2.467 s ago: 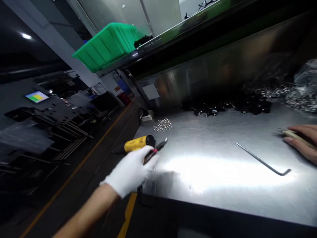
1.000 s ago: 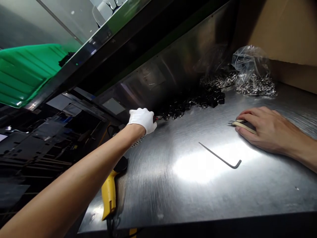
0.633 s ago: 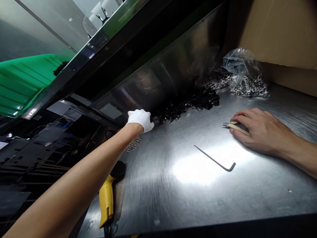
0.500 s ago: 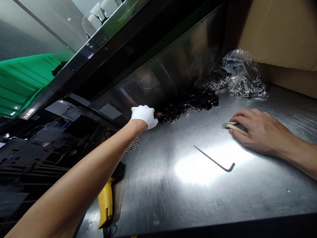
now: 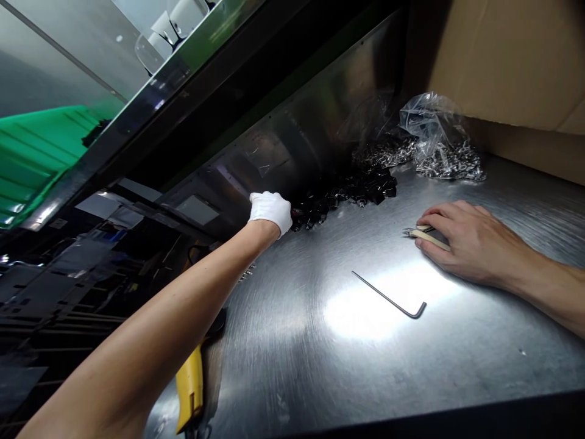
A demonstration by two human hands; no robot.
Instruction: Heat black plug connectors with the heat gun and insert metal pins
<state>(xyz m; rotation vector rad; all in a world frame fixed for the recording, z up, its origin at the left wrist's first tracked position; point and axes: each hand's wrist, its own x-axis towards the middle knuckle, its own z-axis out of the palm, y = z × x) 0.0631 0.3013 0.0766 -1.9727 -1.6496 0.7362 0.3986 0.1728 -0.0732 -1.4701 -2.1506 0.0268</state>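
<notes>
My left hand (image 5: 270, 212), in a white glove, reaches to the left end of a pile of small black parts (image 5: 365, 186). Its fingers look curled, and what they hold, if anything, is hidden behind the glove. My bare right hand (image 5: 470, 241) is closed around a small pair of pliers (image 5: 432, 236) with cream handles. The pliers' jaws point left, low over the metal table (image 5: 292, 341). Between the hands, nearer to me, lies an L-shaped hex key (image 5: 386, 296).
A clear plastic bag (image 5: 439, 143) of shiny metal pieces stands at the back, beside a cardboard box (image 5: 512, 67). A yellow-handled tool (image 5: 189, 384) lies at the left edge. Small metal pins (image 5: 247, 273) show by my left forearm. A green crate (image 5: 36, 152) is at upper left.
The view has shifted slightly, so the table things sit a little further left. My left hand has moved a bit right along the black pile. My right hand keeps hold of the pliers.
</notes>
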